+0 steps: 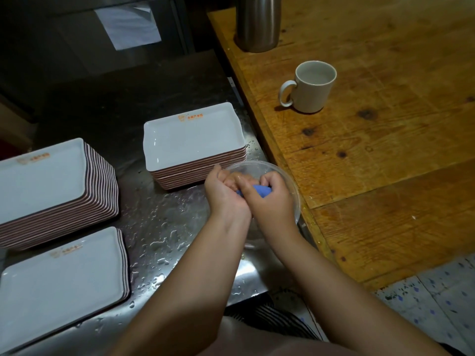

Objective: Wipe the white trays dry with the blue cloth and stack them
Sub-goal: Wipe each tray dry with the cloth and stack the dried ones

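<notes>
Both hands squeeze the bunched blue cloth [259, 190] over a clear bowl [288, 181] at the wet steel counter's right edge. My left hand [223, 192] grips one end and my right hand [270, 199] grips the other; most of the cloth is hidden inside the fists. Three stacks of white trays stand on the counter: one [192, 140] just behind the bowl, a tall one [43, 181] at the far left, and a low one [59, 278] at the near left.
The steel counter [164, 227] is covered in water drops. To the right lies a higher wooden table [385, 150] with a white mug [311, 86] and a steel flask [258, 21]. Tiled floor [442, 291] shows at the lower right.
</notes>
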